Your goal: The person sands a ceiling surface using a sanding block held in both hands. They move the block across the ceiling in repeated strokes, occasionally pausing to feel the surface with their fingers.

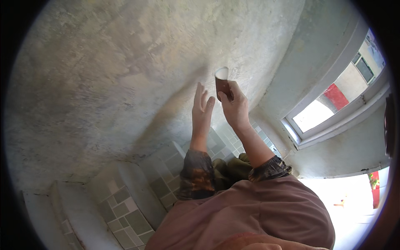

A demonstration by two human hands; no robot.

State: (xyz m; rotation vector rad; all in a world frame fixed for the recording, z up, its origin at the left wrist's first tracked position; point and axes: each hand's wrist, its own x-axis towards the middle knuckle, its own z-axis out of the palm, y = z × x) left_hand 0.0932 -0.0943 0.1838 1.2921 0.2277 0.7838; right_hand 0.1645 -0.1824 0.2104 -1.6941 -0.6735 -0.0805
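Note:
In my right hand (236,106) is a brown curled sheet (222,86), pinched between thumb and fingers. Its upper end shows a white oval face, and it looks like a piece of sandpaper, though I cannot be sure. Just left of it, my left hand (202,109) is raised with its fingers stretched out and nothing in it. Both hands are up in front of a rough, patchy plaster wall (104,75). Whether the sheet or the left fingers touch the wall I cannot tell. A shadow runs down the wall to the left of my left hand.
Steps with grey and white tiles (129,221) run along the foot of the wall at lower left, with more tiles below my hands. A window with a pale frame (298,131) is on the right. Bright daylight comes through an opening (346,196) at lower right.

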